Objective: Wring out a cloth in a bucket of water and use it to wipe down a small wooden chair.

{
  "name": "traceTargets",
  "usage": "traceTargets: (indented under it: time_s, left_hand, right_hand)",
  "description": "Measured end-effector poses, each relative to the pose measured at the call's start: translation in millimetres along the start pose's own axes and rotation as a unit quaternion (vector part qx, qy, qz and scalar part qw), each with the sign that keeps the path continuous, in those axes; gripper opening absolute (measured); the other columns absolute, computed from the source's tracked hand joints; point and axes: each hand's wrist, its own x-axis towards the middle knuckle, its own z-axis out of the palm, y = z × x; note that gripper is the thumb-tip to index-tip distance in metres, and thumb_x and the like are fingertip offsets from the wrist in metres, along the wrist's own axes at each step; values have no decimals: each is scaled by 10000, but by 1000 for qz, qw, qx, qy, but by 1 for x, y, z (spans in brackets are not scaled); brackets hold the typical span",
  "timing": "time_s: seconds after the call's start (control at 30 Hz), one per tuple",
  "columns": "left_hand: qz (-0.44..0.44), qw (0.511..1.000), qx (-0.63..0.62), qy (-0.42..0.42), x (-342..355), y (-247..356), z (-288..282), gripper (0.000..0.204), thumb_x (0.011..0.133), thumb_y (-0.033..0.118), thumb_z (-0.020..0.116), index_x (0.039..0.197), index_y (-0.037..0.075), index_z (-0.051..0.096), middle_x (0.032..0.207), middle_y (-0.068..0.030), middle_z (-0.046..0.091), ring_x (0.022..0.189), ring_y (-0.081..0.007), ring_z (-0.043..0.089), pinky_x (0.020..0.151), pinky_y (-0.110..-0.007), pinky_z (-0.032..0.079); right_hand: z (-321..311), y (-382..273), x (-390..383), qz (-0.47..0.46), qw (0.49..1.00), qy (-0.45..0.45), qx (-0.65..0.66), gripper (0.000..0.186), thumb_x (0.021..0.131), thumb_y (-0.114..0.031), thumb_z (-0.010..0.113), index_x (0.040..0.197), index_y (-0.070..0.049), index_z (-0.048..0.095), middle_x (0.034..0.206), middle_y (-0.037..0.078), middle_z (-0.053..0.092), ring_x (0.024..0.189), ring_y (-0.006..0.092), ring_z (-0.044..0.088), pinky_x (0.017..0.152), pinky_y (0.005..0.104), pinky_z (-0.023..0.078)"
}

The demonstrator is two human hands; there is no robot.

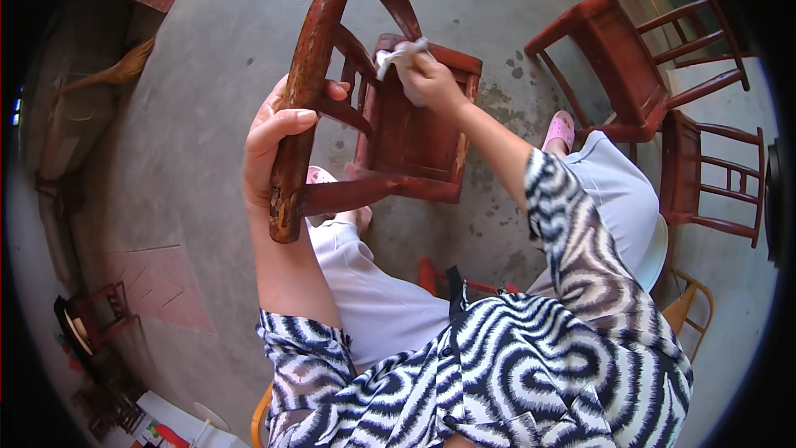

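Note:
A small red-brown wooden chair [410, 149] is held up in front of me, tilted, its thick worn rail [315, 41] with chipped paint rising along the left. My left hand [278, 129] is wrapped round that rail at about the middle of the view, thumb across it. My right hand [431, 79] grips a crumpled white cloth [398, 58] at the chair's slatted frame, near the upper corner of its seat panel. The cloth hides part of the wood and of my fingers.
Two more red wooden chairs [609, 62] [680, 166] stand at the right. Far left are a straw broom [124, 66] and a small red chair [112, 311]. My legs, in pink shoes [560, 129], are below the held chair on a stained concrete floor [191, 191].

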Motion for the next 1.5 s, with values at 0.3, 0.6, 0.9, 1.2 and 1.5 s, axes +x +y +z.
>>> traceTargets:
  time_s: [0.3,0.6,0.9,1.2,1.5]
  left_hand:
    - [-25,998,-32,46,-11,-7,0,588,586,123,518,1137,-72,455,840,-130,581,1009,-273,522,998,-377,313]
    - [-102,985,-28,135,-40,-19,-6,544,584,50,499,1115,-62,460,686,-55,525,784,-212,577,804,-321,425]
    - [-111,972,72,194,-36,-24,-5,533,818,250,638,1219,-5,395,900,-94,527,784,-173,568,744,-287,454]
    - [-30,971,167,169,-26,-9,3,712,806,107,654,1362,63,212,1108,-83,487,1026,-150,493,876,-295,421]
    - [-4,963,197,182,-23,-16,0,662,811,85,634,1351,67,251,1080,-79,512,963,-136,523,835,-290,439]
  right_hand:
    - [63,31,-33,65,986,-54,-146,226,821,-45,483,1023,-80,576,1113,174,554,1074,392,448,896,423,398]
    - [23,13,-121,96,958,-203,-179,339,792,-17,488,1117,-51,581,1112,149,577,1078,345,489,932,393,390]
    - [37,18,-14,-99,983,-44,-150,342,818,7,481,1149,-26,558,1187,155,556,1126,302,508,953,341,394]
    - [63,28,-2,-70,857,-219,-461,512,782,-68,478,1290,-59,421,1323,96,412,1173,293,418,944,394,398]
    - [14,26,-79,47,913,-184,-362,426,736,-27,542,1161,-54,531,1182,115,496,1094,338,460,890,401,434]
